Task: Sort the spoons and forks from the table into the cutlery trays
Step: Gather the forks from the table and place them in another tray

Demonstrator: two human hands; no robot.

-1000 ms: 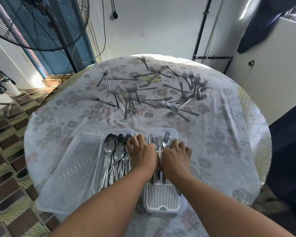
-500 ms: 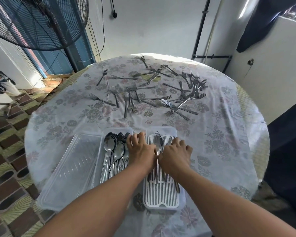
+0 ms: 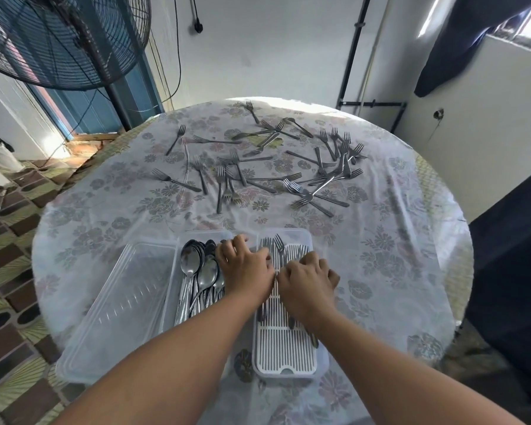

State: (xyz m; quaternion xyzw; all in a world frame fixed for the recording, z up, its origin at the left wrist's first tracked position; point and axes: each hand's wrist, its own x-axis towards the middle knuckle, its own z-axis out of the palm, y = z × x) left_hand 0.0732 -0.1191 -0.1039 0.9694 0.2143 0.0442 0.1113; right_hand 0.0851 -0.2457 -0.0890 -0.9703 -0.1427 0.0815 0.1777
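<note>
Forks (image 3: 278,251) slid back beneath both hands' grip.

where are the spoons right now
In the head view the spoons lie bunched in the clear middle tray, near the table edge, just left of the left hand, with the fork tray beyond.
</note>
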